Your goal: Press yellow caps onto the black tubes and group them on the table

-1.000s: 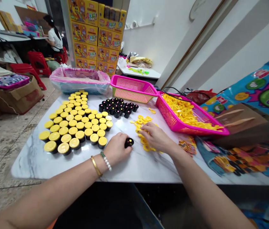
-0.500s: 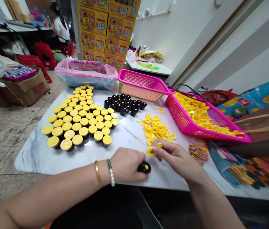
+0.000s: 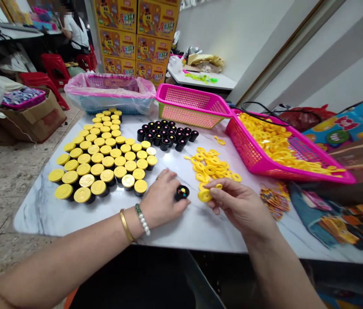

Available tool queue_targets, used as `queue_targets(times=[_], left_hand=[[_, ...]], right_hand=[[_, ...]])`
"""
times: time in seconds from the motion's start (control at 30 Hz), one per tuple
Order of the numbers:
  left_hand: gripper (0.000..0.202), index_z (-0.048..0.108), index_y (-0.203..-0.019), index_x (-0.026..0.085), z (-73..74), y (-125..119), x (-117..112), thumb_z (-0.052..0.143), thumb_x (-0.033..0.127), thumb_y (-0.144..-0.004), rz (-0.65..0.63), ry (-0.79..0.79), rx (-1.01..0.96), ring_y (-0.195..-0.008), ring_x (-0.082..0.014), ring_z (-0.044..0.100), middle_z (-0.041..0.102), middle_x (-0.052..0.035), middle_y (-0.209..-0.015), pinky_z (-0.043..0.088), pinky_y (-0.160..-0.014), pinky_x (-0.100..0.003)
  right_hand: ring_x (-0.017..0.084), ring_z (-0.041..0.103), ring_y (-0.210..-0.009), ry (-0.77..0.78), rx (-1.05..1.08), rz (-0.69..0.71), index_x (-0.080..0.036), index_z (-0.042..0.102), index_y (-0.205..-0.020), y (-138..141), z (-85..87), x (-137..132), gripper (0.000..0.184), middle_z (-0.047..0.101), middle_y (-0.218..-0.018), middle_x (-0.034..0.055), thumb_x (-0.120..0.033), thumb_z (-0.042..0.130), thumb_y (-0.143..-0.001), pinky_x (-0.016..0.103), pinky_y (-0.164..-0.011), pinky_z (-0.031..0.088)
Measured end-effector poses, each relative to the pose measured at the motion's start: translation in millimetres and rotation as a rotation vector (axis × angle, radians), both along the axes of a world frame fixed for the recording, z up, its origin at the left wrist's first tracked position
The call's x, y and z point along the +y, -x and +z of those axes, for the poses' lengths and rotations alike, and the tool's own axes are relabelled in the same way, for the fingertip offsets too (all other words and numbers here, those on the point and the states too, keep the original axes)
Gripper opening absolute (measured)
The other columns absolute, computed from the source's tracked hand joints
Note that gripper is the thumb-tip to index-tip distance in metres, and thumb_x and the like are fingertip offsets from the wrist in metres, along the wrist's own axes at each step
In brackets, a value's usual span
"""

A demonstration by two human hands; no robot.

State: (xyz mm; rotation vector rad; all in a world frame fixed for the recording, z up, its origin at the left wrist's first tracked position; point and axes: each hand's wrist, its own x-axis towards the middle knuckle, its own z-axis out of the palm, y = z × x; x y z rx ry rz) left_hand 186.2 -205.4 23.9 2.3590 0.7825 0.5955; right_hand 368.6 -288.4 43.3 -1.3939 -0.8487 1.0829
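Note:
My left hand (image 3: 160, 195), wearing a gold bangle and a bead bracelet, has its thumb and fingers closed around a small black cup (image 3: 181, 193). The cup stands upright with its mouth up, and small coloured bits show inside. To the right, my right hand (image 3: 237, 199) pinches a yellow ring-shaped plastic piece (image 3: 204, 196) between thumb and fingers, a little apart from the cup. Just beyond this hand lies a loose pile of similar yellow ringed pieces (image 3: 212, 165). Several open black cups (image 3: 165, 143) with pink or yellow bits inside are grouped farther back.
Many black cups with yellow lids (image 3: 97, 169) cover the left of the marbled table (image 3: 168, 234). A pink basket (image 3: 248, 159) of yellow pieces stands right, another pink basket (image 3: 194, 116) behind. Printed stickers or cards (image 3: 274, 201) lie right. A person (image 3: 76, 32) sits far back left.
My left hand has moved forward and left with the black cup, which now stands more upright. My right hand, still pinching the yellow piece, has shifted slightly forward. The view has tilted a little.

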Motion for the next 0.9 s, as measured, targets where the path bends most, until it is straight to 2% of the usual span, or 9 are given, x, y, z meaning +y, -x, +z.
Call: queue_targets(times=[0.07, 0.13, 0.23, 0.3, 0.37, 0.5, 0.57, 0.7, 0.9], left_hand=[[0.021, 0.063, -0.095, 0.016, -0.9, 0.8, -3.5, 0.067, 0.026, -0.076, -0.17, 0.026, 0.014, -0.128, -0.0308, 0.048, 0.063, -0.0114, -0.12, 0.029, -0.115, -0.05], [0.022, 0.063, -0.095, 0.017, -1.1, 1.7, -11.2, 0.068, 0.027, -0.076, -0.309, 0.047, 0.001, -0.12, -0.0288, 0.056, 0.068, -0.0084, -0.108, 0.03, -0.114, -0.048], [0.025, 0.065, -0.094, 0.016, -0.7, 2.1, -23.0, 0.069, 0.034, -0.076, -0.485, 0.071, -0.037, -0.094, -0.0226, 0.065, 0.069, -0.0064, -0.091, 0.048, -0.095, -0.035], [0.027, 0.066, -0.093, 0.015, 0.4, 1.9, -26.7, 0.07, 0.036, -0.076, -0.569, 0.068, -0.062, -0.082, -0.0199, 0.064, 0.068, -0.0057, -0.085, 0.05, -0.081, -0.03], [0.028, 0.068, -0.091, 0.014, 2.5, 1.7, -25.8, 0.071, 0.037, -0.075, -0.521, 0.043, -0.071, -0.081, -0.0205, 0.062, 0.067, -0.0066, -0.085, 0.049, -0.078, -0.03], [0.023, 0.071, -0.087, 0.015, 6.7, 1.3, -14.7, 0.07, 0.033, -0.073, -0.234, -0.002, 0.017, -0.081, -0.022, 0.058, 0.064, -0.0079, -0.084, 0.046, -0.078, -0.034], [0.021, 0.073, -0.085, 0.017, 6.6, 1.0, -8.6, 0.068, 0.035, -0.075, -0.155, -0.01, 0.073, -0.08, -0.0218, 0.056, 0.064, -0.0071, -0.082, 0.044, -0.077, -0.034], [0.028, 0.074, -0.083, 0.021, 2.5, 0.1, -1.7, 0.065, 0.048, -0.08, -0.118, -0.012, 0.133, -0.076, -0.0208, 0.055, 0.064, -0.0047, -0.075, 0.04, -0.071, -0.033], [0.034, 0.072, -0.077, 0.022, 1.8, -0.9, -2.1, 0.064, 0.054, -0.081, -0.121, -0.025, 0.19, -0.073, -0.0207, 0.057, 0.066, -0.0031, -0.067, 0.036, -0.07, -0.033]], right_hand=[[0.008, 0.054, -0.045, -0.009, 0.043, 0.005, -0.018, 0.073, -0.076, 4.4, 0.5, 3.9, 0.028, 0.064, -0.062, 0.0006, -0.038, 0.086, -0.062, 0.018, -0.038, 0.043], [0.007, 0.052, -0.042, -0.015, 0.084, -0.018, -0.018, 0.072, -0.073, 4.7, 2.2, 5.7, 0.028, 0.064, -0.062, -0.0002, -0.037, 0.087, -0.06, 0.018, -0.036, 0.041], [0.006, 0.052, -0.042, -0.006, 0.132, -0.076, -0.018, 0.071, -0.071, -0.4, 7.4, 2.6, 0.028, 0.065, -0.066, -0.0001, -0.035, 0.088, -0.058, 0.017, -0.035, 0.04], [0.006, 0.052, -0.042, 0.015, 0.142, -0.071, -0.018, 0.072, -0.072, -3.2, 11.0, -2.7, 0.027, 0.065, -0.066, 0.0002, -0.036, 0.088, -0.059, 0.016, -0.035, 0.039], [0.006, 0.051, -0.041, 0.044, 0.138, -0.026, -0.018, 0.073, -0.073, -3.2, 12.7, -8.1, 0.027, 0.065, -0.066, 0.0008, -0.037, 0.087, -0.061, 0.017, -0.034, 0.039], [0.006, 0.051, -0.042, 0.109, 0.119, 0.085, -0.017, 0.075, -0.075, 3.4, 6.1, -11.2, 0.026, 0.064, -0.064, 0.0014, -0.038, 0.085, -0.064, 0.018, -0.037, 0.041], [0.006, 0.051, -0.042, 0.144, 0.091, 0.134, -0.017, 0.076, -0.077, 8.5, -1.3, -8.0, 0.026, 0.064, -0.062, 0.0013, -0.038, 0.085, -0.065, 0.018, -0.04, 0.041], [0.006, 0.05, -0.048, 0.154, 0.024, 0.095, -0.016, 0.077, -0.079, 19.2, -13.8, -0.4, 0.027, 0.065, -0.064, 0.0022, -0.039, 0.083, -0.067, 0.017, -0.043, 0.04], [0.007, 0.048, -0.047, 0.13, -0.051, 0.043, -0.015, 0.074, -0.068, 25.6, -17.7, -0.5, 0.026, 0.061, -0.058, 0.0009, -0.04, 0.081, -0.067, 0.02, -0.044, 0.039]])
